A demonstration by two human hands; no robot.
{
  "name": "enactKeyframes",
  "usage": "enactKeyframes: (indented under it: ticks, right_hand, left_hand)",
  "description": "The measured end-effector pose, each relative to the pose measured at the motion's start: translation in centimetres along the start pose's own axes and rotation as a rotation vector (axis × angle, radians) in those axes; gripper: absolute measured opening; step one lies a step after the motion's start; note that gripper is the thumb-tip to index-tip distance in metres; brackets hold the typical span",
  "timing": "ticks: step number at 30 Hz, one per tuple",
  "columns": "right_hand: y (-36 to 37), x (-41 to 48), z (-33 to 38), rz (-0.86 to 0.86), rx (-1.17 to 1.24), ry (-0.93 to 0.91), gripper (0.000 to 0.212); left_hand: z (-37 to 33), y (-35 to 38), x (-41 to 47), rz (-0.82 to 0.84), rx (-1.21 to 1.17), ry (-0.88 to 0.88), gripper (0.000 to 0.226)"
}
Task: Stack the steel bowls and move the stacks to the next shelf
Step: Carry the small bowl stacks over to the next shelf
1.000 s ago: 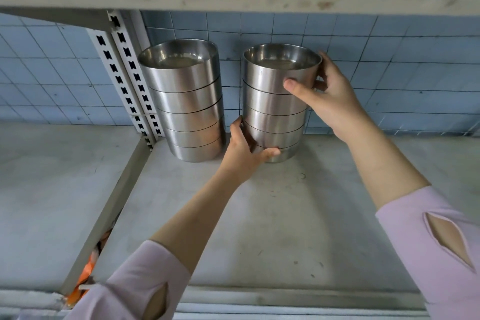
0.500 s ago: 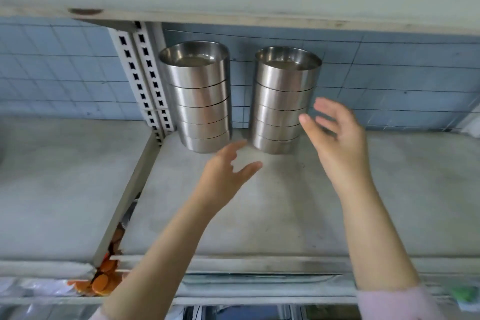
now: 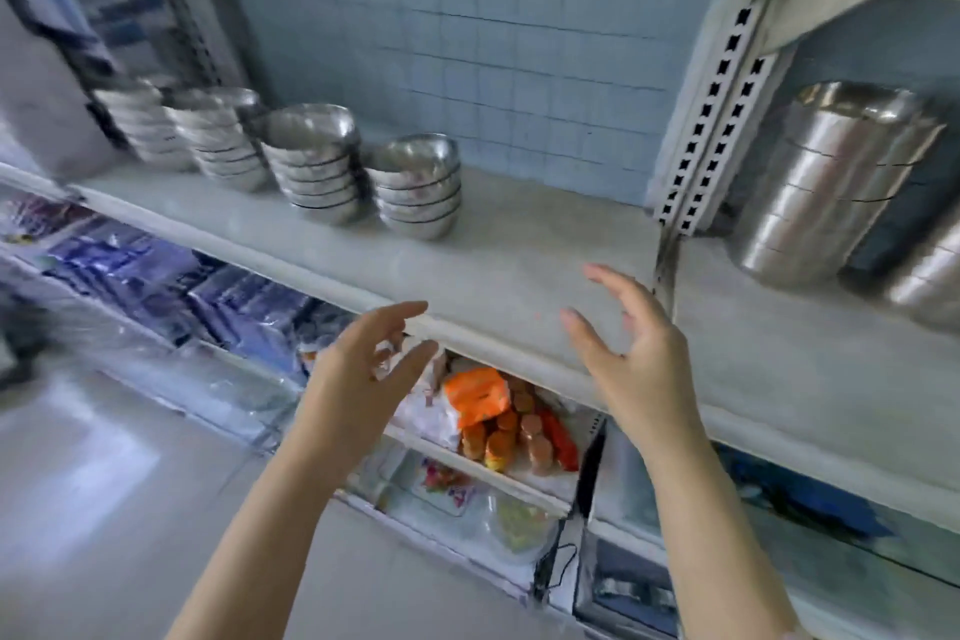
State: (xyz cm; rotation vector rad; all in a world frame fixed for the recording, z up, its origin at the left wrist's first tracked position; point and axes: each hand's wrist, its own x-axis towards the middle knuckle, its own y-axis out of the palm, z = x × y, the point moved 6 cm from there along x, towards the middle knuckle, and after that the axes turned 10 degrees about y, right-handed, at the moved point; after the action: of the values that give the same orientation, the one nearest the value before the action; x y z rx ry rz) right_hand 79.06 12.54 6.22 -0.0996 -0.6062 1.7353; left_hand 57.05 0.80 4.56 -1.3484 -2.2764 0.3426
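Observation:
Several stacks of rounded steel bowls stand in a row on the left shelf point(image 3: 509, 250); the nearest stack point(image 3: 418, 187) sits beside a taller one point(image 3: 314, 164). On the right shelf point(image 3: 779, 327), past the perforated upright point(image 3: 711, 120), a tall stack of straight-sided steel bowls point(image 3: 826, 182) stands, with a second stack point(image 3: 930, 276) cut off by the frame edge. My left hand point(image 3: 363, 369) hovers empty in front of the left shelf's edge, fingers relaxed. My right hand point(image 3: 628, 353) hangs empty over the left shelf near the upright, fingers spread.
Below the shelf lies an orange packet point(image 3: 475, 395) with several round snack rolls point(image 3: 524, 437). Blue wrapped packs point(image 3: 156, 276) fill the lower left shelf. A tiled wall point(image 3: 493, 42) backs the shelves. The floor point(image 3: 78, 483) is at lower left.
Both hands let go of the straight-sided stack on the right shelf and drew back. The view swung left, bringing the left shelf and its rounded bowl stacks into sight.

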Motion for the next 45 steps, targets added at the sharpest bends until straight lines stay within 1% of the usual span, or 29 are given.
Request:
enactKeyframes:
  ticks: [5,8,11,14,17,20,23,25,27,29,32,34,35,37,39,42,45]
  right_hand:
    - [11.9,0.9,7.8,0.11,0.002,-0.133,0.047]
    - [17.6,2.2,11.1,0.17,0.025,-0.192,0.047]
    - [23.3,4.4,13.3,0.233,0.059,-0.229,0.049]
    - [28.9,7.5,15.2,0.281,0.112,-0.243,0.051]
    - [34.8,11.6,17.1,0.323,0.198,-0.215,0.046]
    - [40.8,15.8,19.9,0.381,0.252,-0.193,0.042]
    - [46.6,19.0,22.1,0.446,0.322,-0.145,0.042]
    - [49.9,20.5,23.2,0.481,0.329,-0.115,0.048]
    - [52.2,21.3,23.9,0.5,0.334,-0.085,0.056]
    - [53.7,22.1,24.3,0.465,0.342,-0.056,0.063]
    - [55.6,22.7,24.1,0.382,0.379,0.037,0.069]
    - [56.7,22.9,24.0,0.344,0.357,0.095,0.077]
    - [57.2,22.9,24.0,0.336,0.336,0.128,0.08]
    - [58.3,23.0,24.0,0.323,0.311,0.212,0.087]
    - [59.2,23.2,24.0,0.295,0.3,0.289,0.092]
    - [60.3,23.4,23.2,0.219,0.28,0.331,0.1]
    - [61.1,23.0,22.7,0.168,0.272,0.336,0.102]
  left_hand:
    - [4.8,-12.2,-1.4,-0.176,0.039,-0.018,0.035]
    - [8.7,-17.7,-1.5,-0.278,0.047,-0.075,0.038]
    - [12.5,-22.1,-0.5,-0.38,0.044,-0.086,0.037]
    - [16.7,-25.8,2.2,-0.397,0.07,-0.131,0.04]
    - [20.5,-29.6,6.1,-0.419,0.078,-0.151,0.046]
    - [23.2,-33.4,10.8,-0.416,0.094,-0.155,0.043]
    - [25.9,-36.8,15.2,-0.422,0.092,-0.18,0.05]
    - [27.7,-38.4,18.2,-0.391,0.107,-0.179,0.059]
    - [29.4,-39.1,21.4,-0.325,0.093,-0.177,0.072]
    - [31.4,-39.1,25.5,-0.221,0.063,-0.167,0.088]
    - [33.9,-38.0,32.3,-0.071,0.013,-0.143,0.118]
    - [35.5,-37.2,35.9,0.0,-0.039,-0.136,0.131]
    - [35.9,-36.9,37.1,0.036,-0.072,-0.129,0.132]
    - [36.4,-36.8,38.7,0.077,-0.143,-0.076,0.124]
    - [36.9,-37.2,39.5,0.12,-0.165,-0.021,0.12]
    - [37.6,-38.4,39.6,0.192,-0.194,0.024,0.117]
    - [38.7,-39.6,39.1,0.331,-0.232,0.044,0.12]
